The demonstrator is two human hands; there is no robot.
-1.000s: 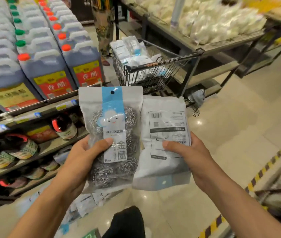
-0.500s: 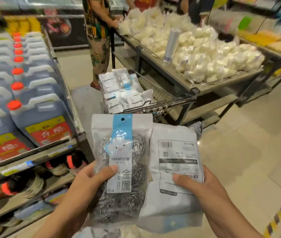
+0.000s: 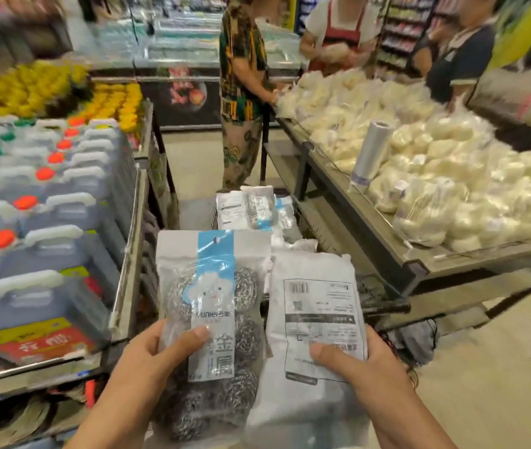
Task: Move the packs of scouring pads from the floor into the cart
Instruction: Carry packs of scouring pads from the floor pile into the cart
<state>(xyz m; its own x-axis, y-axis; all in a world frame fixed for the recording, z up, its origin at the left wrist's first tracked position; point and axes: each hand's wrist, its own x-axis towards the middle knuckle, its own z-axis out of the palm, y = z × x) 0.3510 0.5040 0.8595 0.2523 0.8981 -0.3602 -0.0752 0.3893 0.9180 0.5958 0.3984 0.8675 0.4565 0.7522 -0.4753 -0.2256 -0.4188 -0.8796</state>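
Our left hand (image 3: 147, 361) grasps one pack of scouring pads (image 3: 212, 306), front side up, thumb on its label. Our right hand (image 3: 364, 364) grasps a second pack (image 3: 316, 319), back side up. We hold both packs above the near end of the cart (image 3: 384, 306), where more packs (image 3: 251, 209) lie. Jugs (image 3: 47, 254) stand left; a table of bagged food (image 3: 419, 176) stands right.

Two bare forearms come up from the bottom edge, no sleeves showing on either. The left hand (image 3: 147, 361) and the right hand (image 3: 364, 367) wear no gloves, rings or watch that can be seen. Thumbnails are short and plain, unpainted.
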